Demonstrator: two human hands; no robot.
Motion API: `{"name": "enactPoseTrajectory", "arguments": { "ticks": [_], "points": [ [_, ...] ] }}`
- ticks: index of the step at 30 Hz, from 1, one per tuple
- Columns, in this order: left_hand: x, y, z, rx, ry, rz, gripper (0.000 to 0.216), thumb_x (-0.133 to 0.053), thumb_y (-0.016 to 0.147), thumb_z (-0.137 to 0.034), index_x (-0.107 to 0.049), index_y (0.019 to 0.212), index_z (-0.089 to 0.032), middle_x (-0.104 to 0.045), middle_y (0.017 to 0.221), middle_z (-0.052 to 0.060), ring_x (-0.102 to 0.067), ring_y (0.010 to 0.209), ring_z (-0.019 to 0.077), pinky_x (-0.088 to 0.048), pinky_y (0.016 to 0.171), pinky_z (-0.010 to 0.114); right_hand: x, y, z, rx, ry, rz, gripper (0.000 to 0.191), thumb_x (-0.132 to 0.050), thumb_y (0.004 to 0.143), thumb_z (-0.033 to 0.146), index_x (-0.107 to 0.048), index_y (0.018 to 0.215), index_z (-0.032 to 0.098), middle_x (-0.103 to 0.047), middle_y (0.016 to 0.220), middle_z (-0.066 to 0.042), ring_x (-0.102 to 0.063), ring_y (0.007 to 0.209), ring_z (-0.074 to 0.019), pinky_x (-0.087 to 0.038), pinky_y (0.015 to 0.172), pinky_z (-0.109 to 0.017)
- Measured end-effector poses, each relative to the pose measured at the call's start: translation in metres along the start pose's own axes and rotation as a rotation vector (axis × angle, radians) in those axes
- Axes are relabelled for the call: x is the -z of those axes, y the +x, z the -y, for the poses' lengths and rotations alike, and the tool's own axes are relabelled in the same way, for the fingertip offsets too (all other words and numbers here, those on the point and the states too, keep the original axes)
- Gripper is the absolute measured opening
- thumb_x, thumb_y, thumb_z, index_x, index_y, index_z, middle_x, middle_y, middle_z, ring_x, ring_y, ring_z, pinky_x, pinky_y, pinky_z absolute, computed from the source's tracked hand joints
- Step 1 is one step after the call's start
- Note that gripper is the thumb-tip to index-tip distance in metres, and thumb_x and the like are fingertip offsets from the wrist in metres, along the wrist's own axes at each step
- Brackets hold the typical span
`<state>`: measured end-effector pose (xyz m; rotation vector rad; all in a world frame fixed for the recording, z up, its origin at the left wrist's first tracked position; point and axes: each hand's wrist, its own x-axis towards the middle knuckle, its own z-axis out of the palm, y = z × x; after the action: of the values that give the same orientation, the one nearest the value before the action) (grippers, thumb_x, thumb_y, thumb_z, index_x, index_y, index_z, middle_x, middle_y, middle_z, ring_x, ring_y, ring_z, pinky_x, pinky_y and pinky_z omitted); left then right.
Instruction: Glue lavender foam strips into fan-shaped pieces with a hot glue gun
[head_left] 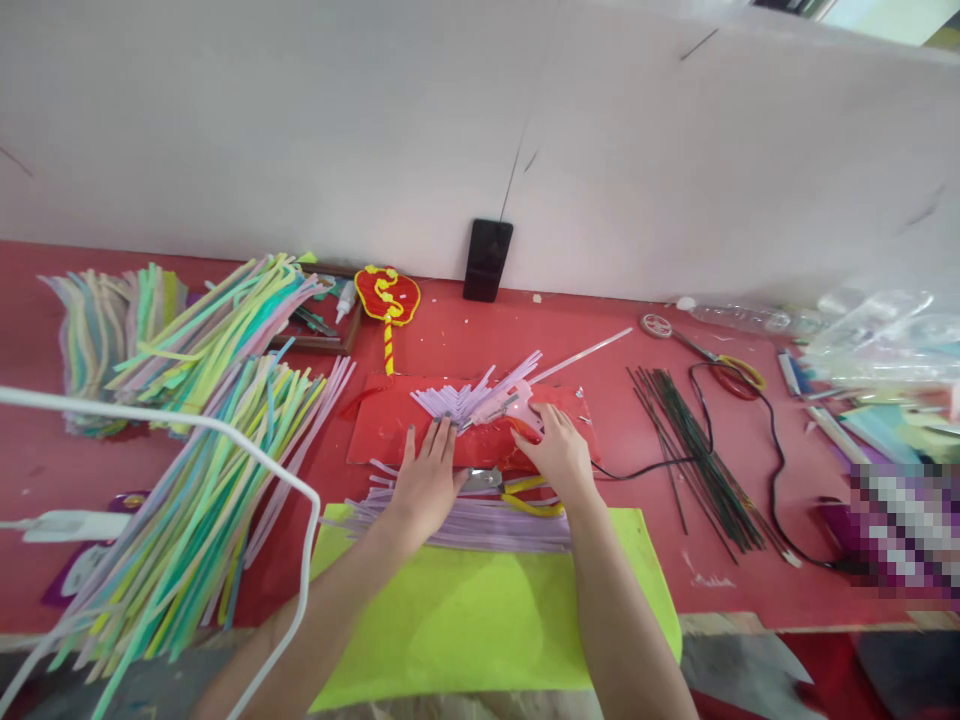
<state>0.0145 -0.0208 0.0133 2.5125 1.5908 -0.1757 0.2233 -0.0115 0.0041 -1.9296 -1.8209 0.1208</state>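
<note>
My right hand (559, 450) is wrapped round the rear of a pink hot glue gun (501, 402), with a long clear glue stick (589, 353) running out of its back. The gun's nozzle points left, toward a fan of short lilac pipe cleaners (435, 402) on a red board (382, 425). My left hand (426, 480) lies with fingers stretched out, fingertips at the lower edge of that fan. Between my hands are wire cutters (517, 485) with yellow handles, partly hidden. They rest by a row of long lilac pipe cleaners (480, 532).
Bundles of pastel pipe cleaners (202, 480) cover the left. A white cable (225, 430) crosses in front. Behind are a red-yellow fan ornament (388, 297) and a phone (487, 260). Right are dark green stems (694, 455), scissors (709, 355) and a black cord (776, 470).
</note>
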Motion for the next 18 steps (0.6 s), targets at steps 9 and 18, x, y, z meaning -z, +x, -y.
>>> {"name": "enactPoseTrajectory", "arguments": {
  "ticks": [9,18],
  "points": [
    [-0.0019,0.0004,0.0003,0.002,-0.01,-0.026,0.055,-0.032,0.094,-0.034,-0.034,0.142,-0.008,-0.024,0.153,0.014,-0.025,0.141,0.0267,-0.016,0.115,0.052,0.0032,0.0006,0.0019,0.008,0.02,0.003,0.029,-0.055,0.081,0.032,-0.057,0.108,0.022,-0.065,0.11,-0.007,-0.061,0.1,-0.0239,-0.051,0.076,-0.035],
    [-0.0008,-0.0001,0.0003,-0.009,-0.015,-0.024,0.056,-0.029,0.094,-0.034,-0.033,0.142,-0.005,-0.023,0.152,0.016,-0.025,0.141,0.0282,-0.017,0.115,0.055,0.0029,0.0006,0.0009,0.004,0.05,-0.007,0.029,-0.051,0.081,0.03,-0.058,0.108,0.021,-0.065,0.109,-0.009,-0.06,0.099,-0.0233,-0.05,0.077,-0.034]
  ]
}}
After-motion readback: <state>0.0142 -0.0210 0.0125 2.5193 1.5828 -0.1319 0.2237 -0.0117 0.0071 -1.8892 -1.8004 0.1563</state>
